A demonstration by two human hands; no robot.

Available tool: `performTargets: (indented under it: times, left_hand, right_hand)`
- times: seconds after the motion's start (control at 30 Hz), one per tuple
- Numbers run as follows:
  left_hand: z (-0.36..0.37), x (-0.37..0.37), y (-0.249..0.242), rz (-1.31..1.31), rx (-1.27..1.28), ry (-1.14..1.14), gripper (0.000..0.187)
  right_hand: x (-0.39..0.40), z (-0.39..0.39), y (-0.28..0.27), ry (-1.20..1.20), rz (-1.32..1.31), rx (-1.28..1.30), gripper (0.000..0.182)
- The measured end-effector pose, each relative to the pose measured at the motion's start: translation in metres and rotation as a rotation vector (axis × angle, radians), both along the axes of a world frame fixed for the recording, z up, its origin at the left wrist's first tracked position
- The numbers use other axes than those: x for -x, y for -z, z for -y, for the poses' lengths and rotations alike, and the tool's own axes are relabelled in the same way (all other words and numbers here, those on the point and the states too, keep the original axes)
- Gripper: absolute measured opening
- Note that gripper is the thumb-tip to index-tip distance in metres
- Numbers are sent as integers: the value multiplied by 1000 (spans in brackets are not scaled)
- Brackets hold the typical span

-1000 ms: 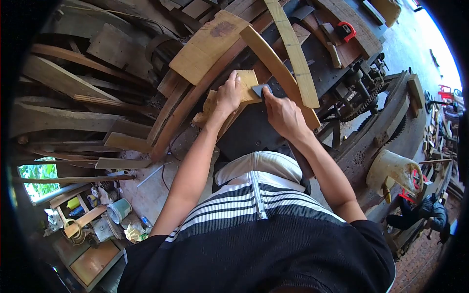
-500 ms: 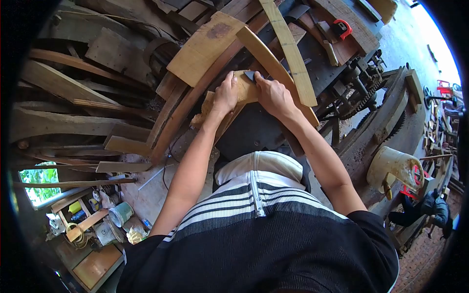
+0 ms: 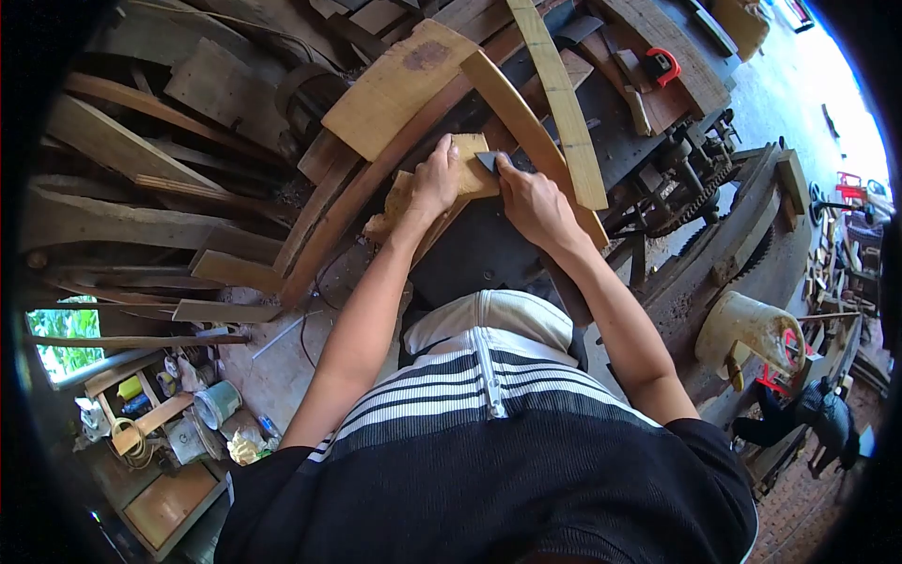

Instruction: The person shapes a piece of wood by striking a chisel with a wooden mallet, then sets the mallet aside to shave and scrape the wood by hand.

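My left hand (image 3: 436,180) is closed around a rough, light-coloured wood block (image 3: 474,167) and holds it over the dark work surface. Between the fingers of my right hand (image 3: 539,201) is a dark triangular blade (image 3: 489,162); its tip lies against or just over the block's right end. Most of whatever the blade belongs to is hidden in my fist. Beyond the hands lie a curved wooden strip (image 3: 517,113) and a straight strip with pencil marks (image 3: 561,103).
A broad wooden board (image 3: 399,89) lies at the upper left of the bench. A red and black tape measure (image 3: 662,66) rests at the upper right. Right of me stand a toothed machine part (image 3: 691,183) and a stained white bucket (image 3: 742,329). Timber planks (image 3: 141,226) fill the left.
My right hand has shifted slightly right and towards me with the blade, showing more of the block's end. My left hand stays in nearly the same place on the block.
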State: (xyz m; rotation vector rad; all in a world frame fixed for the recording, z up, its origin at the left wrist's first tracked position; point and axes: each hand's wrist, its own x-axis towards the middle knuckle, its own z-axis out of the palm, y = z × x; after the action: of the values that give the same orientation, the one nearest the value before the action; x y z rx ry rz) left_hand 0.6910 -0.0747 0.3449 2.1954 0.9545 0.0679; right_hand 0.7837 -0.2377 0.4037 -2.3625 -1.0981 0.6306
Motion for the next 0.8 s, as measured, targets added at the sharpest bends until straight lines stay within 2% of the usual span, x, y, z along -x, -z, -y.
performTargets:
  times: [0.13,0.2,0.33,0.4,0.53,0.6,0.63,0.67,0.73,0.77,0.8]
  left_hand:
    - [0,0,1,29,20,14,51]
    - [-2,-2,-5,3,2,14,51]
    - [3,1,-4,59,31,-3,51]
    - [1,-1,-1,35,37,21,51]
    - [-7,0,13,66,-24,24,51]
    - [-3,-1,-5,31,173,-65,52]
    - [9,-4,-48,-67,442,-212,54]
    - [6,-2,-38,-64,448,-230,54]
    - [-9,2,4,-4,146,-22,53]
    - [-19,2,36,-5,150,-27,53]
    - [-29,2,72,187,-109,47,53]
  right_hand:
    - [-16,-20,31,-30,76,-87,36]
    - [-15,-26,21,-35,125,-135,34]
    - [-6,-7,10,-67,39,-25,28]
    - [-13,-15,19,-74,60,-135,31]
    - [-19,-17,12,-52,-52,-139,31]
    - [-17,-4,-6,7,-277,-100,34]
    - [-13,5,-16,-3,-274,-93,34]
    - [-6,18,-27,25,-345,-71,36]
    - [10,33,-28,45,-427,-44,37]
    - [16,41,-21,40,-348,-94,39]
    - [18,46,-17,36,-266,-144,40]
